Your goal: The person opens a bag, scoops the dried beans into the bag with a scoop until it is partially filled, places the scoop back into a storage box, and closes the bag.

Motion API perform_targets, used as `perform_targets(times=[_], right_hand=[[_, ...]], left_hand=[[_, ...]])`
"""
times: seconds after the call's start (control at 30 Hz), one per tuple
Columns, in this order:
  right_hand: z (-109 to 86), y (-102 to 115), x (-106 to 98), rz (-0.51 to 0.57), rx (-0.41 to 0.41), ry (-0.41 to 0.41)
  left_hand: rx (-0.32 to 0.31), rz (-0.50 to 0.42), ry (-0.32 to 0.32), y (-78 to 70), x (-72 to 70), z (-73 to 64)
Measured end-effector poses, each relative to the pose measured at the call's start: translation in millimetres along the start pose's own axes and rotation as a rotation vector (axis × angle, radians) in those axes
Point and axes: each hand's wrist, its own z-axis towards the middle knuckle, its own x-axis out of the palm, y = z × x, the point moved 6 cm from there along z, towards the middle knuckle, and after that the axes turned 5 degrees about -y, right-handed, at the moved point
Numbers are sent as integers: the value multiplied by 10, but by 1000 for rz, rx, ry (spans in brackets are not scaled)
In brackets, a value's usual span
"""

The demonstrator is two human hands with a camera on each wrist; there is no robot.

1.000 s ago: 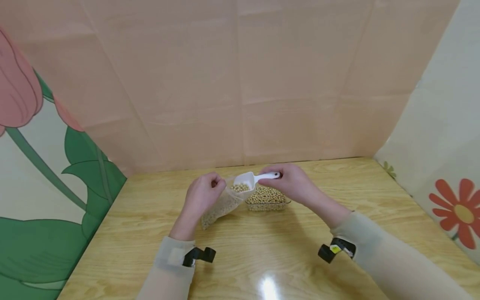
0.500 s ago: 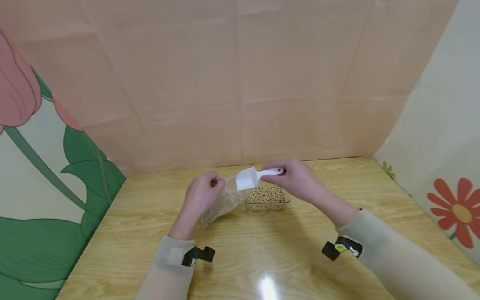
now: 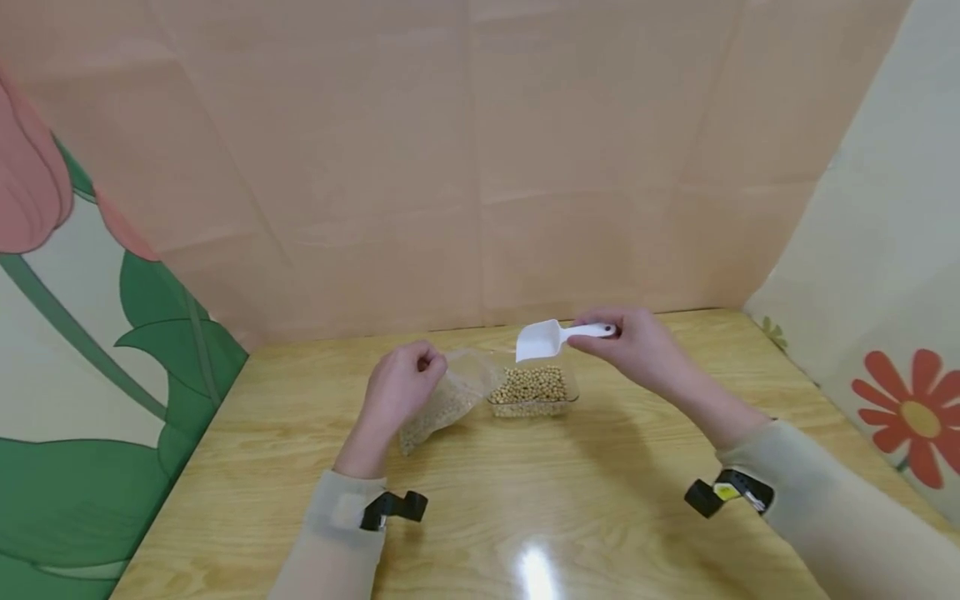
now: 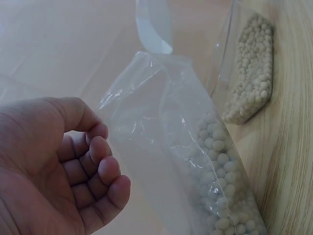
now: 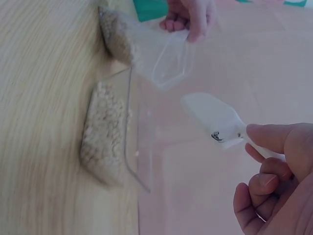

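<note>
My right hand (image 3: 633, 346) pinches the white scoop (image 3: 538, 341), likely light and stiff, by its handle (image 3: 587, 331), over or perhaps behind the clear box (image 3: 558, 401) of beans (image 3: 532, 383). Beside it, my left hand (image 3: 405, 383) pinches the limp, likely slippery bag (image 3: 474, 373) by its mouth, the surest hold.

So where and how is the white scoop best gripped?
Probably a pinch on the slim handle of the white scoop, coming from the right, as the right hand does: the handle points right in the head view, while the broad end faces left toward the bag, so fingers there leave that end free.
</note>
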Motion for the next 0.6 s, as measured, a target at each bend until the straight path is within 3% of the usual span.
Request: perform_targets(times=[0.33, 0.6], right_hand=[[39, -167, -68, -129, -15, 35], [165, -219, -126, -201, -31, 172]], left_hand=[[-2, 5, -4, -14, -31, -1], [14, 6, -5, -17, -21, 1]])
